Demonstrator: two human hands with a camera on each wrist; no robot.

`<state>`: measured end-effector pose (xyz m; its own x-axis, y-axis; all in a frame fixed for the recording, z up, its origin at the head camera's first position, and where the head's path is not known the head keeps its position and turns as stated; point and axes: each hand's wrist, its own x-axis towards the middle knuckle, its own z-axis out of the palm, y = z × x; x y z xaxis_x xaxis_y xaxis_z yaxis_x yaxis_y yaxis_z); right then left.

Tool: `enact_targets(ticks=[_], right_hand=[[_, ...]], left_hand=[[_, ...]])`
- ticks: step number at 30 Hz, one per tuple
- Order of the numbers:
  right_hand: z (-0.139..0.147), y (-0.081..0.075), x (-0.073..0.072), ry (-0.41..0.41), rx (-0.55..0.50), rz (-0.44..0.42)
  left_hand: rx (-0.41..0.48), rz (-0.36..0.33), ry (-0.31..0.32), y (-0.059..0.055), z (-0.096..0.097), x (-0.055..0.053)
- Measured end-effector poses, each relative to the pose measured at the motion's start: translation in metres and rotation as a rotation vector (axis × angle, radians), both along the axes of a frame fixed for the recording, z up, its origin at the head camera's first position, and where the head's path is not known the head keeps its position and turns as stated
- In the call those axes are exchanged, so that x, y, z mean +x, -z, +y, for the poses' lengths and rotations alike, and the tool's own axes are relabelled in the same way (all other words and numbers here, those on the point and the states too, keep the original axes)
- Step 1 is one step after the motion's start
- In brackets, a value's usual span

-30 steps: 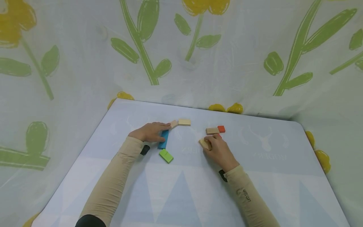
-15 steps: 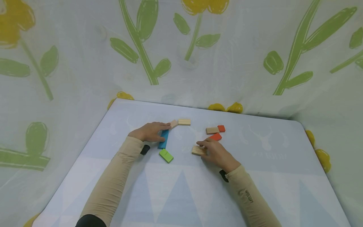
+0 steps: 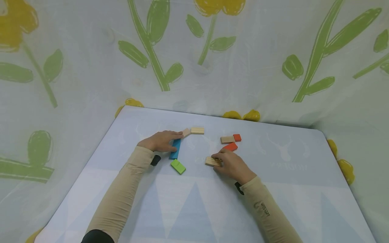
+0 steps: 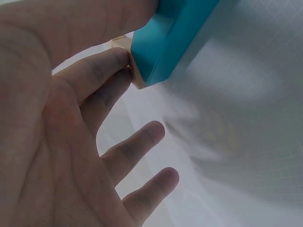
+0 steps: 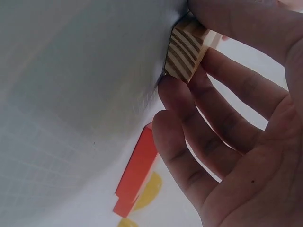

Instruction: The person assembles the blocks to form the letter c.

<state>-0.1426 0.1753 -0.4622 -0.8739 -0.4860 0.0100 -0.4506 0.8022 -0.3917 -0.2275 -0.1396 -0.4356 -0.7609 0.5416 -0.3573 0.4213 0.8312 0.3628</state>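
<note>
My left hand (image 3: 160,141) rests at the blue block (image 3: 174,154), its thumb along the block's side in the left wrist view. Its forefinger and middle finger touch the pale wooden block (image 3: 186,132) at the blue block's far end; the other two fingers stretch out free. On the right, my right hand (image 3: 233,164) pinches a wooden block with striped grain (image 5: 182,51) between thumb and fingers, low at the table. Part of that block is hidden by the hand in the head view. A red block (image 3: 232,146) lies just beyond the right hand's knuckles.
A green block (image 3: 178,166) lies in front of the blue one. Another wooden block (image 3: 197,131) adjoins the pale one at the back. Behind the red block are a wooden block (image 3: 227,140) and a small orange-red block (image 3: 237,137). Flower-printed sheeting (image 3: 243,77) surrounds the table (image 3: 194,209).
My right hand has brought the striped wooden block toward the front left and turned it, uncovering the red block, then tightened its fingers on it. The left hand has stayed in place.
</note>
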Motion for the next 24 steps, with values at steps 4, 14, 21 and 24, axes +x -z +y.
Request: enact_targets(ticks=[4,14,21,24], right_hand=[[-0.0003,-0.0005,-0.0001,0.008,0.012,-0.004],[0.0005,-0.0010,0.0000,0.019,0.000,0.038],[0.0014,0.0011,-0.0018,-0.023,-0.081,0.167],[0.0000,-0.0006,-0.0020,-0.022,-0.106,0.212]], left_hand=[[0.002,0.003,0.009,0.0002,0.0003,0.0001],[0.004,0.011,0.009,-0.0002,-0.0008,0.0007],[-0.001,-0.002,-0.003,0.0006,-0.0009,-0.0001],[0.004,-0.004,0.000,0.0009,-0.0013,-0.0005]])
